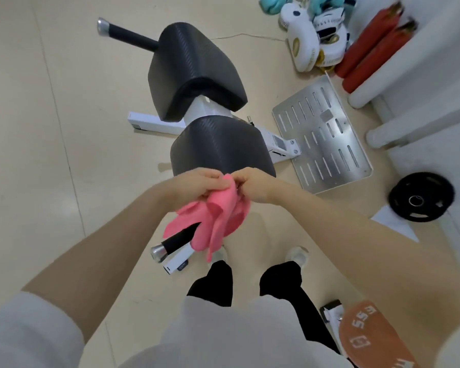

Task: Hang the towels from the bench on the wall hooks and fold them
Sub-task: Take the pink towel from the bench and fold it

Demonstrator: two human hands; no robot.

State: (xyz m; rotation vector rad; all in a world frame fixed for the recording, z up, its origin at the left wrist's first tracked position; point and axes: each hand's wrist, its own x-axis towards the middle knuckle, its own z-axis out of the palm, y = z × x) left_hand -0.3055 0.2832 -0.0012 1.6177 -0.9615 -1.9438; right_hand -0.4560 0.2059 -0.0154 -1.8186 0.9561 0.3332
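Note:
A pink towel (215, 219) hangs crumpled from both my hands, just in front of the near pad of the black padded bench (218, 144). My left hand (197, 184) pinches its top edge on the left. My right hand (252, 184) grips the same edge right beside it, the two hands almost touching. The towel's lower folds dangle over the bench's near black handle (175, 241). No wall hooks are in view.
The bench's far pad (194, 70) and far handle (128, 35) lie ahead. A slotted metal footplate (327, 136) sits to the right, a black weight plate (421, 197) beyond it. Red rolls (369, 49), white and teal gear (308, 30) crowd the far right. My feet stand below.

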